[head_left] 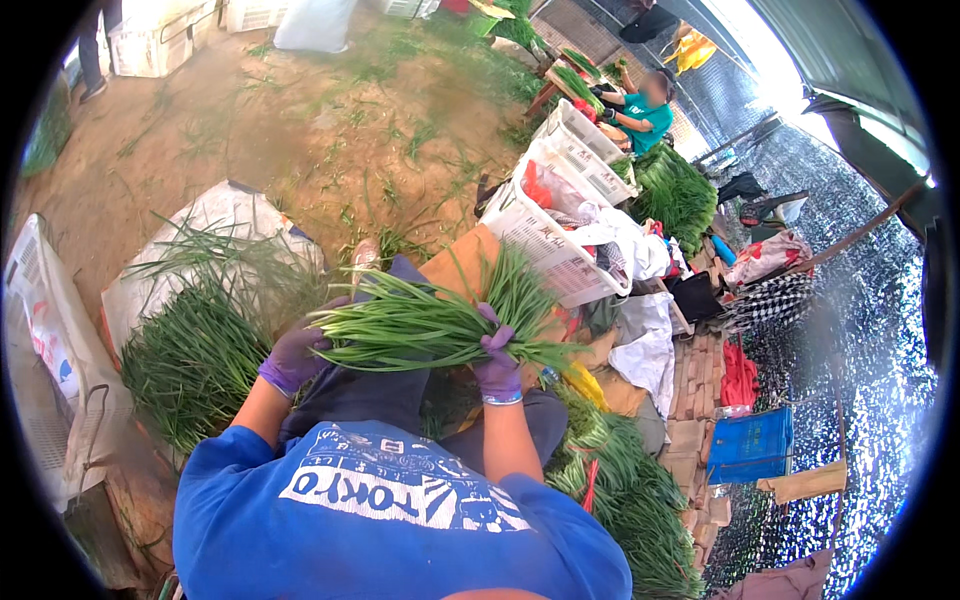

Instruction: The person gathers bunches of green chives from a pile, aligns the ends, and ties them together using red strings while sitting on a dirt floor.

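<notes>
A loose bunch of green chives lies crosswise over my lap, its paler ends toward the left. My right hand, in a purple glove, is closed around the bunch near its leafy right part. At the pale end, my left hand, gloved in purple too, has its fingers closed about the stems, partly hidden by them. Beside my left arm sits a large heap of chives on a whitish sheet. Several bundled chives are piled to the right of my right arm.
A white plastic crate with cloths stands ahead to the right; another crate is at far left. Beyond, a person in a green shirt handles chives. A blue box stands by the mesh wall. Scattered leaves cover the dirt floor.
</notes>
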